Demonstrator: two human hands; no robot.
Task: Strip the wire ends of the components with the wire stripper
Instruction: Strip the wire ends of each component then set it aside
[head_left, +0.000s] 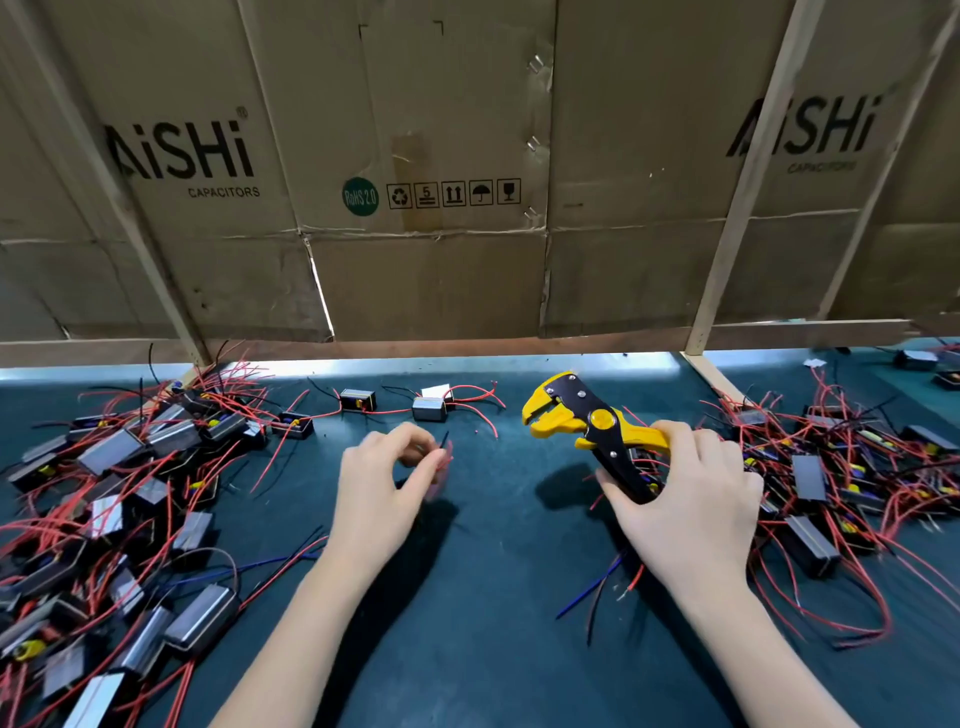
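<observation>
Right hand (685, 499) grips one wire stripper (597, 426); left hand (384, 483) pinches blurred wire ends (444, 452); two component piles flank them.

So the counter (483, 597) had two big heaps of components on it, one pile (114, 519) sprawled over the left side and another pile (841, 488) over on the right. Between them, toward the back, two loose components (358, 400) sat side by side, with a third (294, 425) just off the left pile's edge. The left hand (387, 488) was in the middle, pinching thin wires (444, 452), and the right hand (685, 499) held the wire stripper (587, 421) right of it, head pointing left. A few loose wires (602, 587) lay under the right wrist. Cardboard sheets (426, 171) stood behind everything.
</observation>
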